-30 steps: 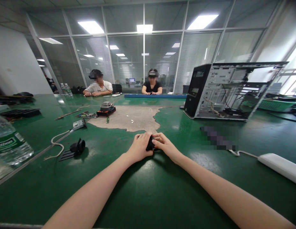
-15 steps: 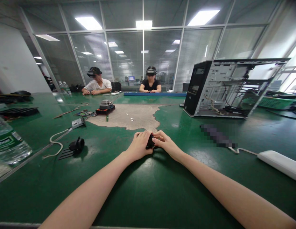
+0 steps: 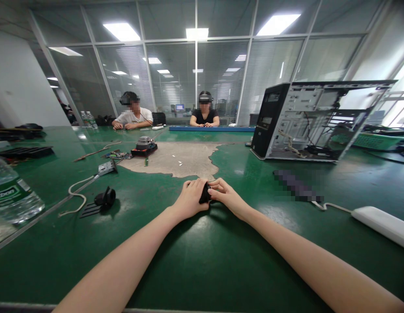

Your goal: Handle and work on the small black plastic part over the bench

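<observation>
Just above the middle of the green table [image 3: 202,269], my left hand [image 3: 189,199] wraps round a small black part [image 3: 205,194]. Only one face of the part shows between my hands, so its kind cannot be told. From the other side my right hand [image 3: 226,195] pinches its right edge with thumb and fingertips. To the left lies a black plastic piece [image 3: 104,198] with a round body and several thin prongs. Behind it a small metal bracket [image 3: 107,167] trails a pale cable [image 3: 83,198].
An open computer case [image 3: 273,121] stands back right, a blurred dark phone-like item [image 3: 296,184] and white power strip [image 3: 381,224] before it. A water bottle [image 3: 13,191] is at left. A heatsink-like block [image 3: 144,147] sits near the bare patch [image 3: 189,158]. Two people sit opposite.
My hands and the black part stay almost exactly where they were. Across the table, the person in black has shifted very slightly.
</observation>
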`<state>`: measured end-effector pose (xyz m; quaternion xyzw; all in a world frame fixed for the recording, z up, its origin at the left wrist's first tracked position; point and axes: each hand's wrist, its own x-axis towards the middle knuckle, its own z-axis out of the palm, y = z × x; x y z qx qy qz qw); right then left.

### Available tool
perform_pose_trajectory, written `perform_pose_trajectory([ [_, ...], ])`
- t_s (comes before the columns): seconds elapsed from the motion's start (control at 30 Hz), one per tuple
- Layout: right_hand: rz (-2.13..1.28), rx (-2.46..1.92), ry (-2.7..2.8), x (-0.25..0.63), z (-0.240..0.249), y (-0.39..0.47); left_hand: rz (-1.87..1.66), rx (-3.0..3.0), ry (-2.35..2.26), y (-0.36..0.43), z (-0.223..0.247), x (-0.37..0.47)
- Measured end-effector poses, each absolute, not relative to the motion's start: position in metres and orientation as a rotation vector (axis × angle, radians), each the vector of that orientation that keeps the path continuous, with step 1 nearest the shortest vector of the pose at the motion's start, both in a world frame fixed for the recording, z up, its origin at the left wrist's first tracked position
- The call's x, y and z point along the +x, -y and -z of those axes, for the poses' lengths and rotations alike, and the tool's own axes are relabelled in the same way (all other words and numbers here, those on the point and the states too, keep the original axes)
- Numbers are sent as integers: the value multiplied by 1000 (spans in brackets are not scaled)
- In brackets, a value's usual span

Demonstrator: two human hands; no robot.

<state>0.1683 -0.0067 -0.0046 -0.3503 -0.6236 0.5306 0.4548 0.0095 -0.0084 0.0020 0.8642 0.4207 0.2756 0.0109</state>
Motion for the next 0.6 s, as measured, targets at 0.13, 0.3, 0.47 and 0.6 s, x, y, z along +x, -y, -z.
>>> perform_pose_trajectory([
  [0.13,-1294,-929,1529,168,10,2,-860,2710,-1306,8,-2,9],
  [0.3,-1330,-876,1597,171,7,4,-853,2713,-1315,8,-2,9],
  [0.47,-1334,-840,1566,171,5,7,-854,2709,-1306,9,-3,10],
  [0.6,-1319,-893,1528,169,9,4,-858,2714,-1297,9,-2,10],
])
